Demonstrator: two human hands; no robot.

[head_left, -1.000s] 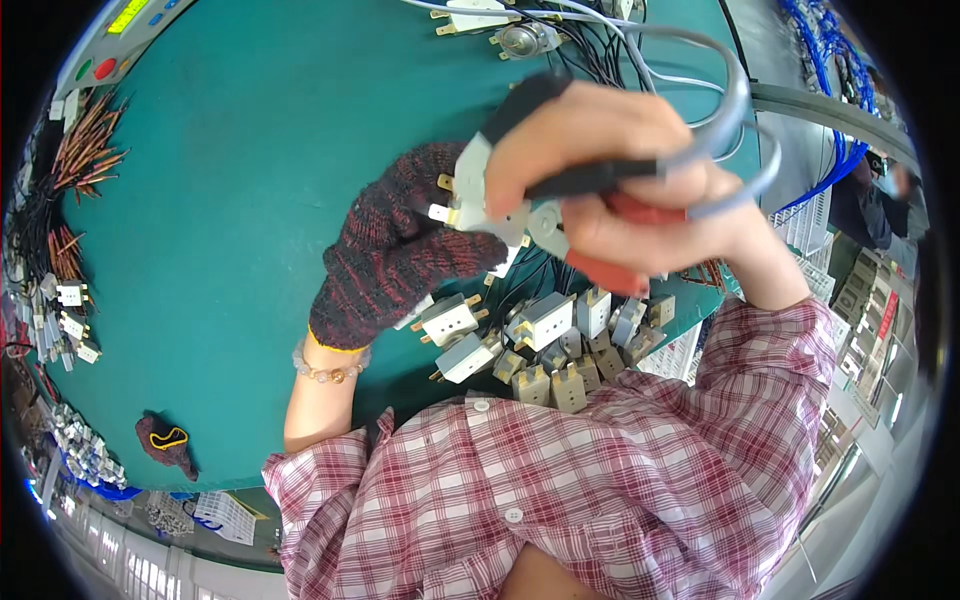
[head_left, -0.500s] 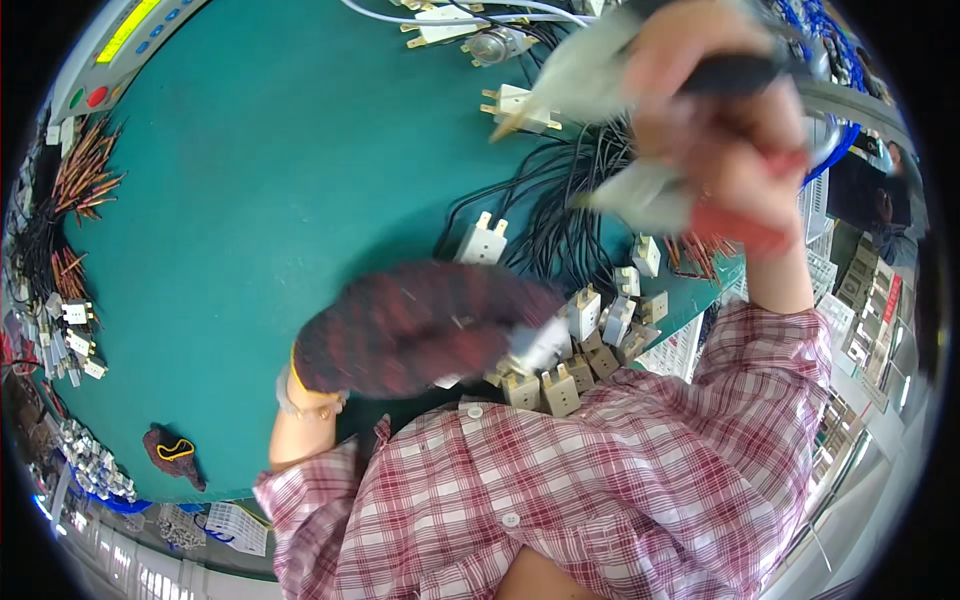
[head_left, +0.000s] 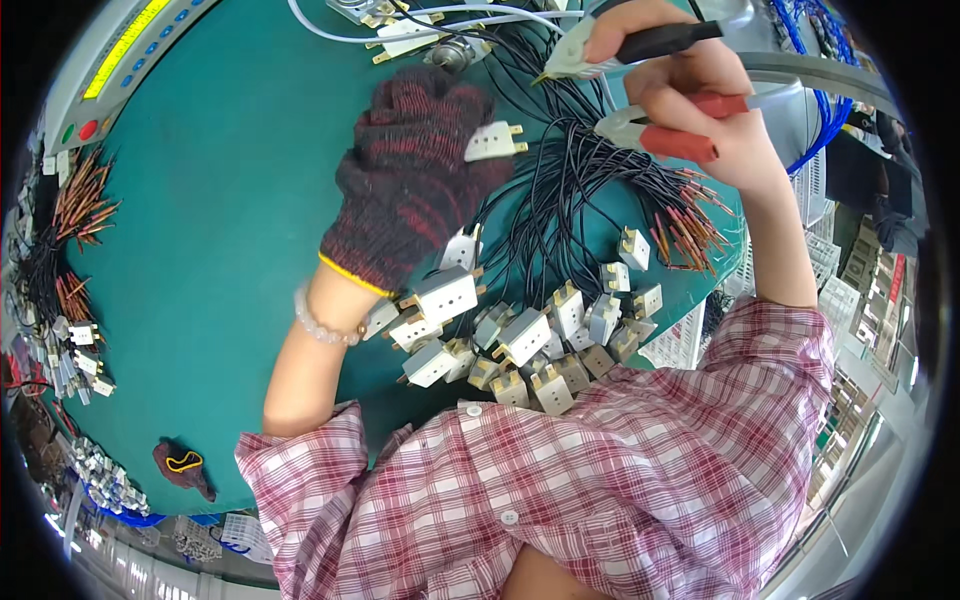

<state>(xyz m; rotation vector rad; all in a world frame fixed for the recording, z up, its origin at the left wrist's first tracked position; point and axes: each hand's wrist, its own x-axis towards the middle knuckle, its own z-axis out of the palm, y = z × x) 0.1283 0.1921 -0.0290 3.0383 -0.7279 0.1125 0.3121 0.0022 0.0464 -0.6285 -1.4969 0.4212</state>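
My left hand (head_left: 415,170), in a dark red and black knit glove with a yellow cuff, has its fingers curled at the far middle of the table. A white block-shaped plug (head_left: 488,143) with brass prongs pokes out on the thumb side, prongs facing right. My bare right hand (head_left: 700,100) grips two crocodile clips, a black-handled clip (head_left: 650,45) and a red-handled clip (head_left: 675,135). Their pale jaws point left over a bundle of black wires (head_left: 560,190). Several similar white plugs (head_left: 525,335) lie piled close to my body.
Bare copper-coloured wire ends (head_left: 690,225) fan out right of the bundle. A meter (head_left: 125,50) with a yellow display stands far left. More wires and plugs (head_left: 85,200) line the left edge. An unworn dark glove (head_left: 183,468) lies near left on the green tabletop (head_left: 230,200).
My left hand has moved from the plug pile near my body to the far middle, and a plug shows in it. My right hand, blurred before, now holds the clips more steadily, slightly farther away.
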